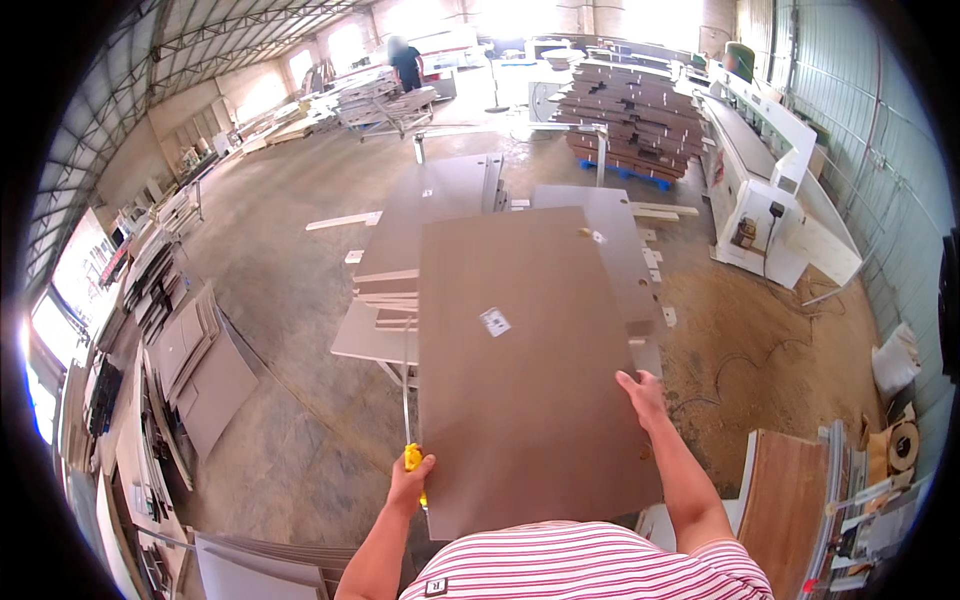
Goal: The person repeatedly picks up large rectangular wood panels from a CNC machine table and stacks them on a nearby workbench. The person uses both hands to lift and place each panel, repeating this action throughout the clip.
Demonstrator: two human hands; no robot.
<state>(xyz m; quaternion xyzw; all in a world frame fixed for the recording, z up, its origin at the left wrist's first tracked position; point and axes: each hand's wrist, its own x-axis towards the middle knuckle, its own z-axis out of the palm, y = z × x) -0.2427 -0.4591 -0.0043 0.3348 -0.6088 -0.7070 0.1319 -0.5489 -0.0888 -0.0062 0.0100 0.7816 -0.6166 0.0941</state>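
Note:
A large brown board (530, 400) with a white label (494, 321) fills the space before me, over the boards on the work stand. At its left edge, my left hand (405, 487) is closed around a yellow tape measure (413, 457). A pale, narrow blade (406, 390) runs from it along the board's left side. My right hand (645, 396) grips the board's right edge, thumb on the top face and the other fingers partly hidden underneath.
Grey-brown boards (425, 215) and wood strips (388, 292) lie beyond on the stand. Board stacks (205, 375) lean at left. A tall brown stack (630, 120) rests on a blue pallet, near a white machine (745, 215). A person (406, 68) stands far back.

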